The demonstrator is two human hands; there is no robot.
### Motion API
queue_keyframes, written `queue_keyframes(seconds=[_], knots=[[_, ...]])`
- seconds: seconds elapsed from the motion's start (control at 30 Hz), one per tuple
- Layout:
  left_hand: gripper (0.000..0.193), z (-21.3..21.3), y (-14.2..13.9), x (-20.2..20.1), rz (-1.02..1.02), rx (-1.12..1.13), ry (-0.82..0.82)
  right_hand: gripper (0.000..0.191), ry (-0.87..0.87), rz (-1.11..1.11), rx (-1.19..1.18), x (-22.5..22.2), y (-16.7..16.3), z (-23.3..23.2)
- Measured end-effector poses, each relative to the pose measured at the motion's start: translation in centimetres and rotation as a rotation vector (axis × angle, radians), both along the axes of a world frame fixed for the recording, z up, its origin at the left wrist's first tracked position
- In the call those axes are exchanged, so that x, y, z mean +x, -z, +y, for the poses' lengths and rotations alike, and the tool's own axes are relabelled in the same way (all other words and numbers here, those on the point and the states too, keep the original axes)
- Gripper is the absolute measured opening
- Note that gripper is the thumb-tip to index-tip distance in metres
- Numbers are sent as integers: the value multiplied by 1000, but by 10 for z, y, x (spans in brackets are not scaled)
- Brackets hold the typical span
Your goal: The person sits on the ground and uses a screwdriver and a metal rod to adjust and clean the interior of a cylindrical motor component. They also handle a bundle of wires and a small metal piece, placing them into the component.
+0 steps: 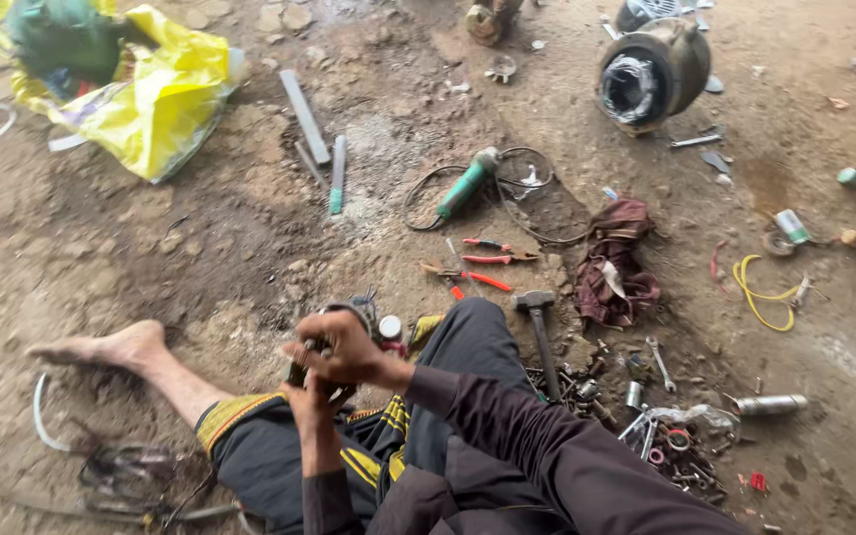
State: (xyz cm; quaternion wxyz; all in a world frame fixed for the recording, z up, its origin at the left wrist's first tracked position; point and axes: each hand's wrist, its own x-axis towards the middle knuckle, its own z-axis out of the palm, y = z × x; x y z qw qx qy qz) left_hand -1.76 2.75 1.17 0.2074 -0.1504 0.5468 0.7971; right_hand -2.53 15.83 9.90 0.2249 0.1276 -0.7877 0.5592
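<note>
Seated on the dirt floor, the person grips a small dark metal part [334, 332] over the lap: the right hand [344, 352] closes around it from above, and the left hand [309, 401] clasps it from below, fingers wrapped tight. Just beside the hands stands a small canister with a white cap and red body [390, 332]. Ahead lie red-handled pliers [492, 260], a hammer [539, 322] and a green angle grinder [468, 185] with its coiled cord. A crumpled maroon rag [614, 263] sits to the right, near a heap of nuts and spanners [658, 436]. Far left, a crumpled yellow plastic bag [160, 99] holds a green bundle. A round motor housing [651, 71] stands at the top right.
</note>
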Motion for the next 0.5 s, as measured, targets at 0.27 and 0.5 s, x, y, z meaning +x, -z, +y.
queue_keyframes(seconds=[0.27, 0.5], knots=[[84, 12, 2, -35, -13, 3, -42, 16, 36, -3, 118, -46, 1, 25], [79, 28, -22, -53, 171, 61, -27, 35, 23, 31, -1, -59, -22, 39]])
